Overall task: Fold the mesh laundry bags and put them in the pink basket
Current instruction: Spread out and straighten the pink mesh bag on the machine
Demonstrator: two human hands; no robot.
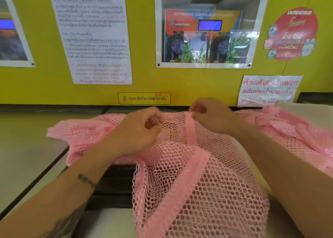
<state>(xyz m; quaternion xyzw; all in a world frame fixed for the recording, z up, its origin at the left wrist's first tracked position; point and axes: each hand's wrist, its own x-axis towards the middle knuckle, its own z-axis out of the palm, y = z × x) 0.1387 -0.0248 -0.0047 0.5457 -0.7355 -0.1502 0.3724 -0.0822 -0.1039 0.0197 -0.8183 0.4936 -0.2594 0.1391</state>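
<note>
My left hand (142,128) is curled, thumb and fingers pinched on the top edge of the mesh bag (194,180). My right hand (209,117) is likewise closed, pinching the same edge where a solid pink band (191,129) runs down the mesh. The hands sit near each other, the band's top end between them. Both forearms reach in from the lower corners; the left one bears a small dark tattoo (86,180).

The bag hangs from my grip toward me, draping over the front of the worktop (27,147), its open weave showing dark gaps beneath. A second seam band (187,174) crosses it diagonally lower down.

More pink mesh (81,131) lies bunched on the worktop left of my left hand; another heap (292,128) lies to the right, behind my right forearm, blurred. Cannot tell how many bags are in each.

Behind the worktop stands a yellow wall (144,83). On it: a white printed notice (91,34), a framed window (209,29) with a poster behind glass, a round red sticker (293,34), a small yellow label (144,98), and a white sign (268,90) in red letters.
</note>
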